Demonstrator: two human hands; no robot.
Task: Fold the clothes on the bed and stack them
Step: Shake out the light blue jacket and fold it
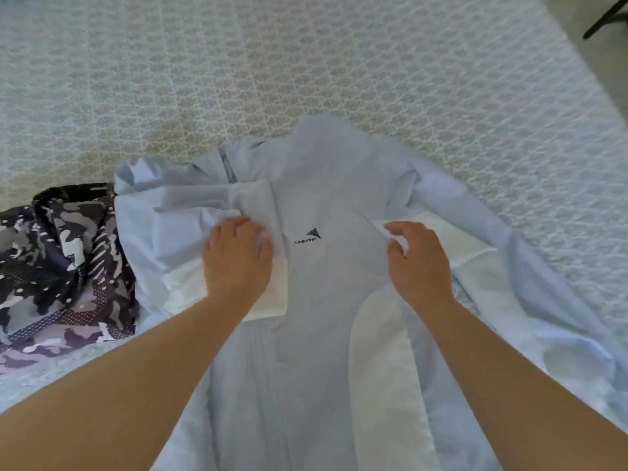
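Observation:
A pale blue jacket with a small black "sunscreen" logo lies spread on the bed, collar pointing away from me. My left hand grips a bunch of its fabric and white lining left of the logo. My right hand pinches the white-lined front edge on the right, thumb and fingers curled round it. The right sleeve trails off toward the lower right; the left sleeve is bunched up.
A crumpled camouflage garment in black, grey and purple lies at the left, touching the jacket. The patterned bedspread stretches away beyond. A dark furniture leg shows on the floor at the top right.

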